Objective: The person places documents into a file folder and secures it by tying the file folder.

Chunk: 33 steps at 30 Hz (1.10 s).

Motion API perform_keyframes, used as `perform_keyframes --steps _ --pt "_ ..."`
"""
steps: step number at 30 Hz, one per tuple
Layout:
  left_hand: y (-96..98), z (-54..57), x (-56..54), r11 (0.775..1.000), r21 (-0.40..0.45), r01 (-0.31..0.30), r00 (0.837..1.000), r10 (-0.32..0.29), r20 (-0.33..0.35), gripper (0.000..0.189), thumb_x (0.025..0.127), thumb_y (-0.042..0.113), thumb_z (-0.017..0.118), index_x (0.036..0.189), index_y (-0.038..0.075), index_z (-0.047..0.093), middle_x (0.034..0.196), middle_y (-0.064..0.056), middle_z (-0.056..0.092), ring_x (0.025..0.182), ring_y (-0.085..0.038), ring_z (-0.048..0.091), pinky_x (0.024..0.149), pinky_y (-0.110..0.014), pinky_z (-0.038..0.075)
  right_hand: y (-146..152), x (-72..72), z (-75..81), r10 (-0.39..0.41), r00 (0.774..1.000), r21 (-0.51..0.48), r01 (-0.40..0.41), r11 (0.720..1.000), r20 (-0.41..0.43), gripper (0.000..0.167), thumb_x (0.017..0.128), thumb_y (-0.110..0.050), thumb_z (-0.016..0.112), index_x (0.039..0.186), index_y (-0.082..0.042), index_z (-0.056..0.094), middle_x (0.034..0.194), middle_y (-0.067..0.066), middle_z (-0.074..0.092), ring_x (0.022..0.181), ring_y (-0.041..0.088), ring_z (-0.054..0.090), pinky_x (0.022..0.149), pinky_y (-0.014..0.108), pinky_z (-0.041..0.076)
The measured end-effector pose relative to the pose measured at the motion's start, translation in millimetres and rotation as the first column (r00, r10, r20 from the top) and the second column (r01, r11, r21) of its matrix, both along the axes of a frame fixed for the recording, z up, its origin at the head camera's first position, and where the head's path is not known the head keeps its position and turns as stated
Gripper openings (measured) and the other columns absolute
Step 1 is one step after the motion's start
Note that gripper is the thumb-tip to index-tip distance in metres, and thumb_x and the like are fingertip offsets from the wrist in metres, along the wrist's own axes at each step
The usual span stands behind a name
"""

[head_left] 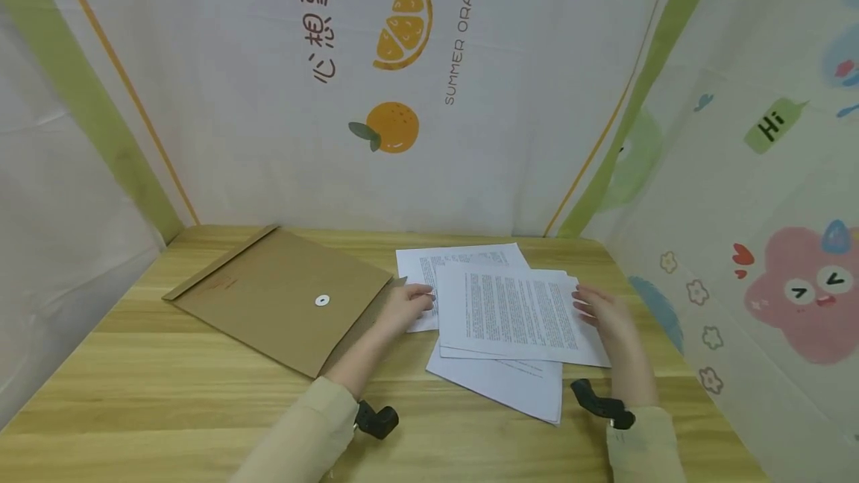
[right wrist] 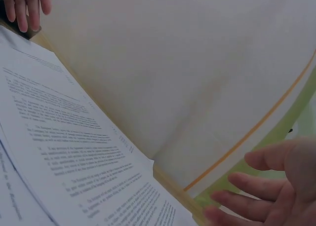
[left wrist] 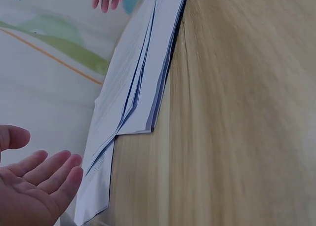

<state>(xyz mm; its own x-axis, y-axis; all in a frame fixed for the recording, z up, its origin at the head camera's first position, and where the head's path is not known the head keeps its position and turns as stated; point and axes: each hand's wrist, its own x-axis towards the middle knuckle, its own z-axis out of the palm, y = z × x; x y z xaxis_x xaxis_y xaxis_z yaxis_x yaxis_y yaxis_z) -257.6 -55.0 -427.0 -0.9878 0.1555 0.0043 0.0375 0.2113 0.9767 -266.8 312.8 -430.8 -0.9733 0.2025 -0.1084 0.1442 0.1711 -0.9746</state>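
Note:
A loose pile of printed paper sheets [head_left: 517, 311] lies on the table, its layers turned at different angles. My left hand [head_left: 408, 305] is at the pile's left side, palm facing in; in the left wrist view the left hand [left wrist: 42, 186] has its fingers relaxed and nothing in them. On the opposite side, my right hand [head_left: 605, 313] hovers by the right edge, and in the right wrist view the right hand [right wrist: 266, 186] shows spread, slightly bent fingers holding nothing. Left of the pile rests a brown paper document envelope [head_left: 282, 297] with a white round button.
The wooden table [head_left: 168, 401] runs up to a white printed curtain [head_left: 268, 133] at the back, with another patterned curtain [head_left: 738, 192] along the right. A black wrist camera [head_left: 377, 420] sits on the left wrist, and a second black camera [head_left: 602, 402] on the right.

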Motion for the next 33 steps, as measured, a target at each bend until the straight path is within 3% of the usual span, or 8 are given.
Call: perform_keyframes --steps 2,7,10,16,23,29,33 --pt "4.8 0.5 -2.6 1.000 0.022 0.013 1.000 -0.013 0.016 0.045 0.088 0.008 0.054 0.128 -0.011 0.053 0.118 -0.024 0.062 0.106 -0.033 0.062 0.089 -0.038 0.051 -5.6 10.6 11.3 -0.009 1.000 -0.008 0.009 1.000 0.007 0.063 0.097 -0.032 0.055 0.141 0.009 0.037 0.141 0.025 0.041 0.126 0.034 0.043 0.102 0.039 0.039" --pt "15.6 -0.5 -6.8 0.999 0.048 0.023 0.998 -0.026 0.056 0.047 0.091 0.008 0.053 0.132 -0.012 0.047 0.125 -0.027 0.056 0.114 -0.038 0.056 0.092 -0.040 0.049 -0.1 14.7 10.4 -0.005 0.999 -0.005 0.005 1.000 0.041 0.058 0.100 -0.026 0.050 0.144 0.007 0.032 0.153 0.022 0.021 0.139 0.037 0.021 0.114 0.044 0.020" --pt "21.3 -4.9 -10.6 0.999 0.046 0.015 0.996 -0.019 0.086 0.048 0.092 0.010 0.053 0.135 -0.010 0.045 0.128 -0.027 0.054 0.115 -0.040 0.054 0.094 -0.041 0.048 3.7 14.6 7.2 0.020 0.998 0.005 -0.020 1.000 0.065 0.058 0.102 -0.021 0.043 0.148 0.005 0.021 0.157 0.020 0.011 0.143 0.034 0.010 0.115 0.044 0.011" --pt "29.6 -10.4 -12.9 0.999 0.043 -0.007 0.992 0.002 0.123 0.054 0.090 0.012 0.054 0.139 -0.006 0.041 0.131 -0.028 0.051 0.120 -0.042 0.049 0.101 -0.049 0.040 7.1 9.7 -3.6 0.009 0.995 0.022 -0.011 1.000 0.096 0.061 0.102 -0.020 0.042 0.150 0.003 0.014 0.156 0.023 0.008 0.143 0.035 0.005 0.115 0.046 0.007" --pt "32.7 -8.7 -11.7 0.996 0.085 -0.004 0.984 -0.011 0.176 0.061 0.089 0.015 0.055 0.144 -0.002 0.035 0.141 -0.028 0.040 0.130 -0.044 0.037 0.107 -0.053 0.030 6.2 8.2 -3.2 0.023 0.994 0.021 -0.025 0.999 0.104 0.063 0.102 -0.026 0.042 0.152 0.000 0.012 0.156 0.023 0.006 0.143 0.036 0.005 0.115 0.047 0.006" --pt "33.2 -10.9 -14.5 0.993 0.114 -0.034 0.980 0.011 0.199 0.061 0.089 0.011 0.055 0.144 -0.003 0.035 0.140 -0.029 0.041 0.126 -0.044 0.041 0.104 -0.048 0.037 4.5 8.8 -2.3 0.024 0.993 0.004 -0.025 1.000 0.118 0.064 0.103 -0.028 0.041 0.152 -0.001 0.012 0.156 0.023 0.009 0.143 0.037 0.009 0.115 0.046 0.009" --pt "32.2 -13.5 -16.8 0.976 0.199 -0.090 0.973 0.044 0.226 0.059 0.088 0.006 0.054 0.143 -0.006 0.036 0.141 -0.030 0.038 0.127 -0.043 0.042 0.101 -0.043 0.042 4.1 8.7 -4.2 -0.001 0.994 -0.043 0.006 0.999 0.107 0.062 0.103 -0.026 0.041 0.152 -0.003 0.012 0.156 0.022 0.013 0.142 0.034 0.013 0.115 0.043 0.013"
